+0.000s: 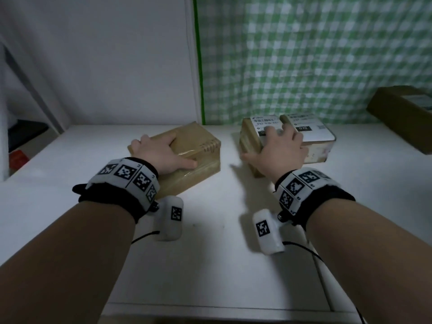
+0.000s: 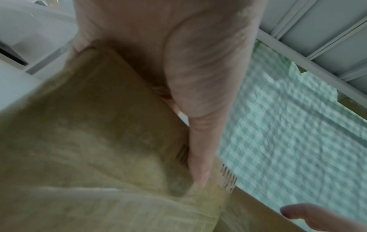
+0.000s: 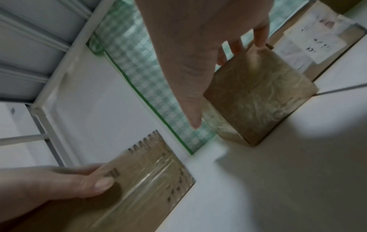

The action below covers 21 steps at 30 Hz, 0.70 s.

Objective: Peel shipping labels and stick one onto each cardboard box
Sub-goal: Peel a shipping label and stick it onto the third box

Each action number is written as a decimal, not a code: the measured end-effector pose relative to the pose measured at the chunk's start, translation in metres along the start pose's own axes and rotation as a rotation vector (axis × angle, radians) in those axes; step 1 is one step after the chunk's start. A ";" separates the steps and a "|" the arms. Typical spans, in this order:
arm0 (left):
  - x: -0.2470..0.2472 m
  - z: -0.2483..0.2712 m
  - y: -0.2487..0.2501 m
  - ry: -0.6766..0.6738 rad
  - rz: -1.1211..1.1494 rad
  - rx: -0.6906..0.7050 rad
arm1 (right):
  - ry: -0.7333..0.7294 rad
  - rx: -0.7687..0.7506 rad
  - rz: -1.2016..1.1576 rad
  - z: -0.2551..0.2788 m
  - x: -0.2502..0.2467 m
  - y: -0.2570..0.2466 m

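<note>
A plain cardboard box with clear tape lies on the white table, left of centre. My left hand grips it, thumb on top and fingers over its far left edge. Right of centre stands a smaller box with a white shipping label on top. My right hand rests spread fingers on that top, thumb out to the left, off the box. A second labelled box sits just to its right.
A darker cardboard box sits at the far right edge. A green checked curtain hangs behind the table and a white wall panel stands behind its left part. A red object lies off the table's left side.
</note>
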State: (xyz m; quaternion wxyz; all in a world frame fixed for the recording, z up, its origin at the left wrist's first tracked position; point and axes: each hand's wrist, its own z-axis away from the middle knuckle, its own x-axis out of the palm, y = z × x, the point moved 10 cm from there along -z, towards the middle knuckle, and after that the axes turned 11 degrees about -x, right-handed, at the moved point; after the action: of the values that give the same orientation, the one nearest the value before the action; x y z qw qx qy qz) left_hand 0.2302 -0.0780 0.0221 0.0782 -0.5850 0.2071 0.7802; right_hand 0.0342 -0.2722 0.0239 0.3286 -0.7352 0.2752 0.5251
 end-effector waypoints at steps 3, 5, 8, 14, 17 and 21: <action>0.000 -0.004 -0.005 -0.032 0.010 0.014 | -0.012 0.017 -0.068 -0.010 0.008 0.006; 0.001 -0.006 -0.008 -0.054 0.024 0.021 | -0.031 0.021 -0.121 -0.019 0.012 0.011; 0.001 -0.004 -0.008 -0.070 0.007 0.041 | -0.011 0.047 -0.125 -0.026 0.008 0.015; 0.005 0.013 -0.004 -0.105 0.039 0.084 | -0.041 0.062 -0.058 -0.023 0.008 0.019; 0.007 0.027 0.000 -0.111 0.026 0.096 | 0.015 0.052 -0.149 -0.014 -0.008 0.018; 0.012 0.057 0.009 -0.112 0.006 0.124 | 0.006 -0.015 -0.223 0.006 -0.023 0.012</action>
State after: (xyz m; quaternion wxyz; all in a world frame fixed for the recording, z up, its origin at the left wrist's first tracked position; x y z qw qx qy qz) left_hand 0.1729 -0.0634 0.0263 0.1233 -0.5339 0.2521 0.7976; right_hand 0.0151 -0.2739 0.0421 0.3789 -0.7651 0.1888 0.4851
